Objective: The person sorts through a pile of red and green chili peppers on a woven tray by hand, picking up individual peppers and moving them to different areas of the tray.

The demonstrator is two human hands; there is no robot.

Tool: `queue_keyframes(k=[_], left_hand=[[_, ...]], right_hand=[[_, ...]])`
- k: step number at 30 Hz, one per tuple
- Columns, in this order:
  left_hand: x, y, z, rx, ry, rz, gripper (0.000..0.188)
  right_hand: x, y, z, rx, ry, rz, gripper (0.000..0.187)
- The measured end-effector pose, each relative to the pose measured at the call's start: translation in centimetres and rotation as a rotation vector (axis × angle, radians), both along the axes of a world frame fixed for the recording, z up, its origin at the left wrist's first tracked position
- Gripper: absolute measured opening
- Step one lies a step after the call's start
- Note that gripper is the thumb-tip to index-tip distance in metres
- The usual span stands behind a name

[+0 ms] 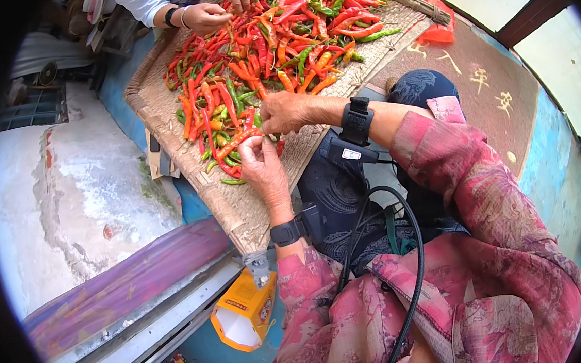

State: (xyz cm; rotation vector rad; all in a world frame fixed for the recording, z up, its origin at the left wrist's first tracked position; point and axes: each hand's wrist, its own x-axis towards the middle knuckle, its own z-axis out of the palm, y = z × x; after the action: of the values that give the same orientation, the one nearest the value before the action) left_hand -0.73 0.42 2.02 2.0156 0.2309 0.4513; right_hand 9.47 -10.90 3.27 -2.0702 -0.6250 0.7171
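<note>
Nearest, the pink patterned sleeves of the person reach up over dark patterned trousers, with a black cable looping across the lap. Each wrist carries a black strap. The left hand has thumb and forefinger drawn together, its grip pinching one end of an orange-red chilli near the front of the heap. Just beside it, the right hand hangs over the chillies with fingers curled down — whether its grip pinches anything I cannot tell, since the back of the hand hides the fingertips.

Under both hands is a woven tray with a thick bound rim, its near corner wrapped in grey cloth. A yellow box lies below that corner, open end showing. Farther up the tray spreads the chilli heap — mostly red, some orange and green. To the right lies a brown mat with yellow markings. At the far side, another person's hands work over the heap, below a white sleeve; red plastic lies beyond the tray's far right corner.
</note>
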Motion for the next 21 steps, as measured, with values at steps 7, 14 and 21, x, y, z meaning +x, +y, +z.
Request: queue_keyframes(k=[7,14,21], left_hand=[[1.5,2.8,1.5,0.983,-0.086,0.123,0.026],[2.3,3.8,0.3,1.033,0.068,0.056,0.020],[1.3,2.9,0.4,0.699,-0.129,-0.012,0.012]], right_hand=[[3.7,-3.8,4.4,0.903,0.191,-0.605,0.035],[2.6,-2.4,2.1,0.295,-0.332,-0.072,0.030],[-0.7,-0.1,-1.0,-0.159,-0.497,0.112,0.044]])
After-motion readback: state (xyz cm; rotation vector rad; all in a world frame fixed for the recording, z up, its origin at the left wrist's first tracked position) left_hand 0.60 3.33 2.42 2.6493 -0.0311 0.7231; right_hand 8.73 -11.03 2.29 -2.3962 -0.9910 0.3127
